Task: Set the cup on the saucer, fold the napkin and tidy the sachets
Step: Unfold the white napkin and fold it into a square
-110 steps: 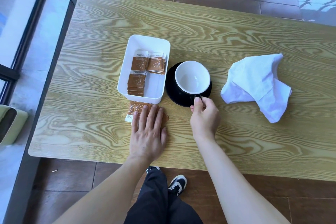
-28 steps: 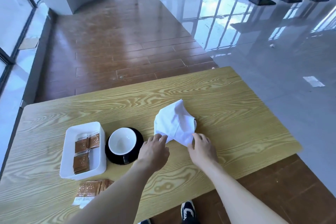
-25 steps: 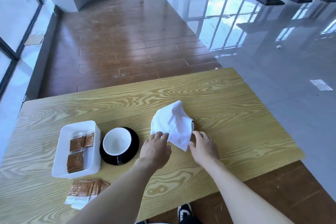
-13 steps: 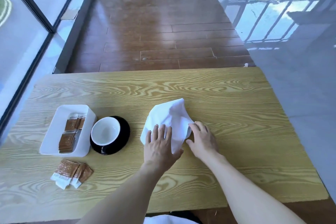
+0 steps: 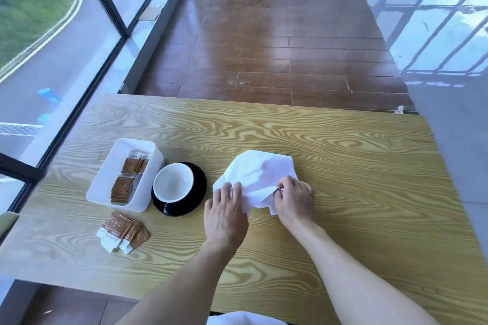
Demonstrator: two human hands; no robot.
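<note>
Nearest the viewer: two bare forearms reaching forward over the yellow wood-grain worktop point(image 5: 356, 192). Left hand point(image 5: 225, 215) laid flat, fingers straight, fingertips pressing the near left edge of the crumpled white cloth napkin point(image 5: 257, 175). Right hand point(image 5: 294, 199) just beside it, fingers curled and pinching the napkin's near right corner. Hands close together but not touching, both on the cloth.

To the left, near the front edge: a loose fan of brown-and-white paper sachets point(image 5: 122, 235) lying on the bare wood, outside the box. Just beyond them: a white rectangular plastic box point(image 5: 104, 187) with more brown sachets point(image 5: 124, 186) stacked inside, in two rough piles. Touching or nearly touching the box's right wall: a black round saucer point(image 5: 196, 190) carrying a white-lined cup point(image 5: 173, 182), upright and empty.

Farther off: dark wooden floorboards, glass walls, a road outside.

Probably soft and limp, that napkin: light, no stiffness, likely to slump and crease wherever unsupported. Best taken at corners and edges, pulled flat against the wood before any fold. Little risk of slipping on the grain, more of bunching under the palm. Cup step apparently done; napkin in hand; loose sachets not yet tidied.
</note>
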